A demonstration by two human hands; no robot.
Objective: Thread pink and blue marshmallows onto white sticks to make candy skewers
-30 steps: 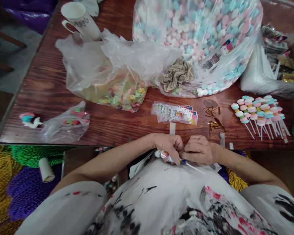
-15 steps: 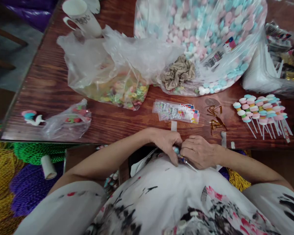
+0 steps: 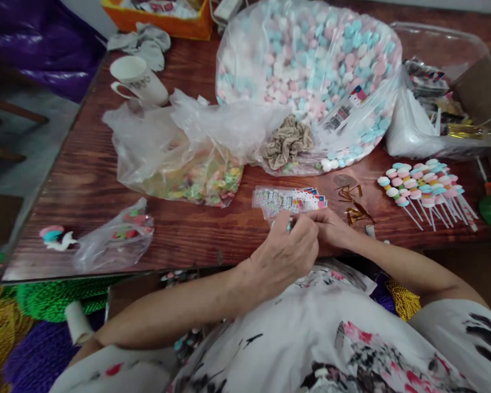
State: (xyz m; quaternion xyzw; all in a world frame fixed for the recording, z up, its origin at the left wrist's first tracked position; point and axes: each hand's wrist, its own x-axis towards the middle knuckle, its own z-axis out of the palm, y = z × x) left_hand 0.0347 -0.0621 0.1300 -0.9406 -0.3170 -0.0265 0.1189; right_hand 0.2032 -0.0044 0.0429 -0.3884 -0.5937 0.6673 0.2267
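Note:
My left hand [image 3: 284, 254] rests at the table's near edge with its fingers curled. A small blue tip of a candy skewer [image 3: 288, 223] pokes out above its knuckles. My right hand [image 3: 333, 226] meets it from the right, fingertips pinched against the left hand's and largely hidden behind it. Both hands sit just below a stack of small printed plastic sleeves [image 3: 290, 199]. To the right of the hands lie gold twist ties [image 3: 354, 207]. A row of finished pastel candy skewers [image 3: 425, 188] lies further right.
The wooden table [image 3: 85, 180] carries a big bag of pastel marshmallows [image 3: 306, 71], a beige scrunchie [image 3: 288, 142], a bag of coloured candies [image 3: 188, 174], a small bag [image 3: 118, 240], a white mug [image 3: 137, 82] and a bag of white sticks [image 3: 413, 131]. Beaded cloth lies below left.
Both hands have risen from my lap to the table edge, up beside the printed sleeves. The skewer, plainly seen before, is now mostly hidden by my left hand. The view tilted upward.

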